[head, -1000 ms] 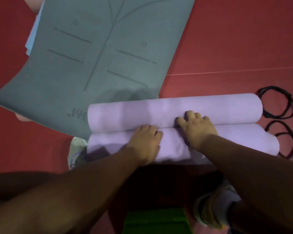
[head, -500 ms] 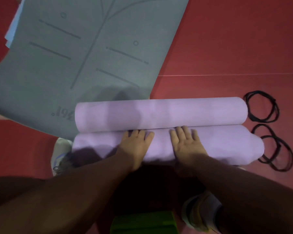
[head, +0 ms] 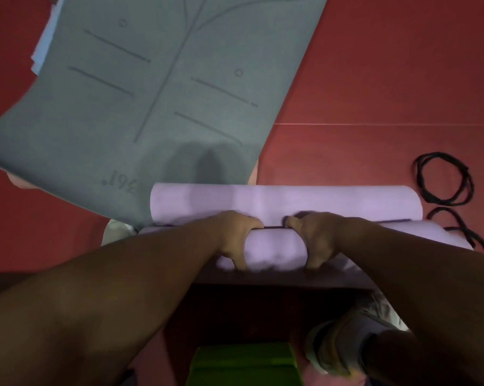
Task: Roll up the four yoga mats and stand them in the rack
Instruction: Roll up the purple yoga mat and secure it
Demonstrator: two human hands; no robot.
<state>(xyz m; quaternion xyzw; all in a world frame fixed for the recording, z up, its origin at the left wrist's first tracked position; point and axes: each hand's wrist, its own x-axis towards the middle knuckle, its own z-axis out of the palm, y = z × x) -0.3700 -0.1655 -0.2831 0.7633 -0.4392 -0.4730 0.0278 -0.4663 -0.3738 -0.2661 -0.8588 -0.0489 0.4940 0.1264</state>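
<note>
The near purple roll (head: 275,246) is clasped by the curled fingers of both hands, left hand (head: 235,238) and right hand (head: 316,238), probably to tighten it.

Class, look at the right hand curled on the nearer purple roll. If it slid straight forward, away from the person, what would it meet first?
Probably the farther purple roll, lying directly beyond the nearer purple roll that the right hand grips. The rolls look touching, though depth is unclear.
</note>
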